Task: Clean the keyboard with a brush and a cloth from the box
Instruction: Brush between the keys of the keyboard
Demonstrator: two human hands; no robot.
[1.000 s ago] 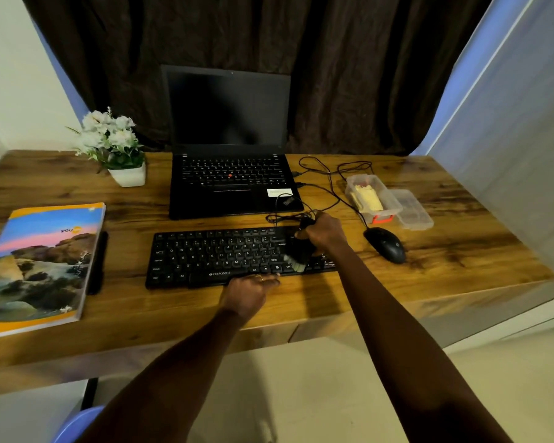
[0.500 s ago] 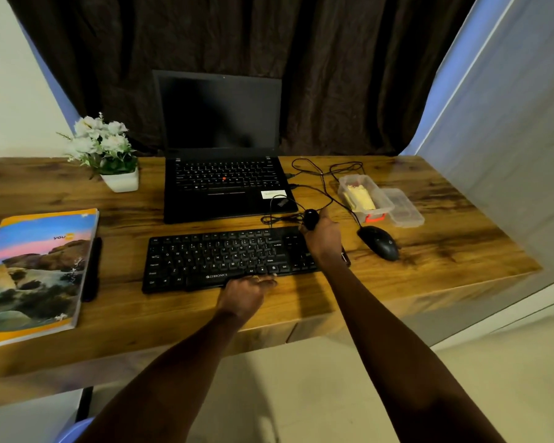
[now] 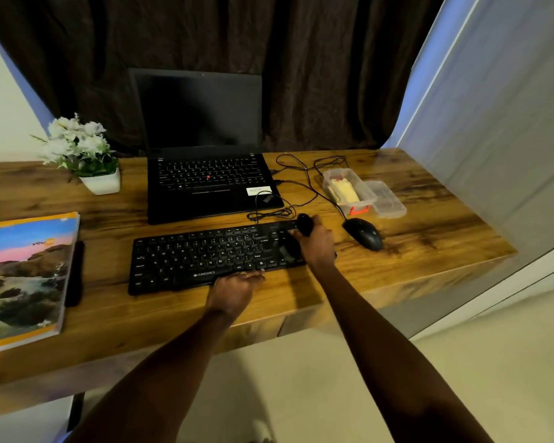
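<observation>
Grips the brush point(image 3: 304, 226) in the right hand point(image 3: 317, 247), fingers curled tight round the black handle, bristles down on the right end of the keyboard point(image 3: 205, 257). Holds it close to upright, probably to push the bristles into the gaps between the keys and not only over their tops.

Rests the left hand point(image 3: 234, 290) on the front edge of the keyboard, near the space bar, fingers laid out flat and grasping nothing. Most likely there to stop the keyboard from sliding under the strokes.

Leaves the cloth point(image 3: 344, 190) folded inside the open box point(image 3: 368, 199) at the back right of the desk point(image 3: 429, 238), with the lid point(image 3: 387, 199) just beside. Within easy reach for the wiping step, not yet begun. Mouse point(image 3: 363, 234) between box and keyboard, apart from the brush.

Compared with a second ago: works at the same right end of the keyboard, but shows no more the pale bristle tips below the fingers; shows instead the round top of the handle above the knuckles, so seems to carry the brush more upright. Left hand in the same place on the front edge. Box, cloth and mouse unmoved.
</observation>
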